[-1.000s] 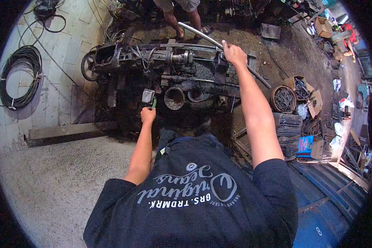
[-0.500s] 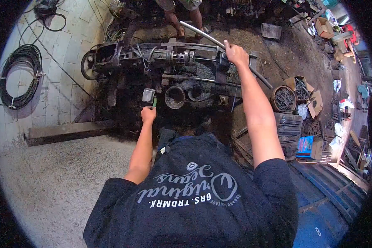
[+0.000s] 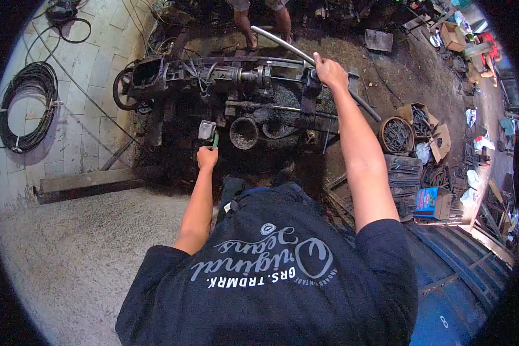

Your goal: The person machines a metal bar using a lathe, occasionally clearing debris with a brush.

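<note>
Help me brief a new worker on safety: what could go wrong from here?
The right hand grips a long metal bar whose far end appears close to another person's legs; a sudden swing might strike them. Both hands are bare: if the right one slips, its fingers could knock against the machine. The left hand might likewise lose the green handle.

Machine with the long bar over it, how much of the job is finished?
Some looks done: grey bits, perhaps shavings, lie in the round bin by the machine. In hand now: the left hand grips a green handle and the right hand the long metal bar. Left, at least: letting go of both. How much more there is, I can't tell.
</note>
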### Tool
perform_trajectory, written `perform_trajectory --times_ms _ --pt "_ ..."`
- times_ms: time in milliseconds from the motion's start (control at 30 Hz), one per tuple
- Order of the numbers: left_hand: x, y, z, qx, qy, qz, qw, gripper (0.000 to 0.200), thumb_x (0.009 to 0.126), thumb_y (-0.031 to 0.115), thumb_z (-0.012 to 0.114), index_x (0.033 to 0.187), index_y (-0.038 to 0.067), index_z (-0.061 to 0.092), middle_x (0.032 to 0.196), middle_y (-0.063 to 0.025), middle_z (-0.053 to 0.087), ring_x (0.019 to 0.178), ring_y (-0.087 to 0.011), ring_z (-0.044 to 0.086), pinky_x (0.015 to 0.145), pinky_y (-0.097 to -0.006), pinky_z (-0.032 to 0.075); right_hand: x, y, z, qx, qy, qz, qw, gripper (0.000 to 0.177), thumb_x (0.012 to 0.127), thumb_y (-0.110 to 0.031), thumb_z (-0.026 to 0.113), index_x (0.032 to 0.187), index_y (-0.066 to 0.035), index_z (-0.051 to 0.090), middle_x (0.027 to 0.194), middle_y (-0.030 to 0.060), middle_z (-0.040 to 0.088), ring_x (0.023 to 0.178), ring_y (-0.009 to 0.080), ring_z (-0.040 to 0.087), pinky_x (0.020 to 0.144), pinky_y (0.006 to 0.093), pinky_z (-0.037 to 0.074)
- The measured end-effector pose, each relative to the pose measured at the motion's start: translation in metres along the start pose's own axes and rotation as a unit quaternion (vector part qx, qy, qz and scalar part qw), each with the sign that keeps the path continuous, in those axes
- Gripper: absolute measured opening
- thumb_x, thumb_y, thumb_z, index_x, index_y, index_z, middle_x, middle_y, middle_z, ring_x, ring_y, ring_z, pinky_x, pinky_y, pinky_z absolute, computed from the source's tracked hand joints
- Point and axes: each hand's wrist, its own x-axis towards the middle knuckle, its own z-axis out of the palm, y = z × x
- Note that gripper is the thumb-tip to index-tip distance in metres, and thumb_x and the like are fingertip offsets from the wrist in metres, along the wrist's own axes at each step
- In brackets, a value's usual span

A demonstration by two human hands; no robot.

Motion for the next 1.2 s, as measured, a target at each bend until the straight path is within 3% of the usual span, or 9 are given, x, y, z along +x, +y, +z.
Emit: perform_trajectory --times_ms 1200 --pt "0.006 -0.002 0.005 0.01 -0.007 -0.006 1.0 0.036 0.08 0.033 0.069 0.108 0.01 0.072 0.11 -0.0181 0.068 0.105 -0.0351 0.064 0.09 -0.0443 0.051 0.004 0.007 0.001 0.003 0.008 -0.008 1.0 0.069 0.094 -0.061 0.027 0.112 -0.009 0.068 0.119 0.0211 0.063 0.116 0.0391 0.057 0.099 0.0488 0.042"
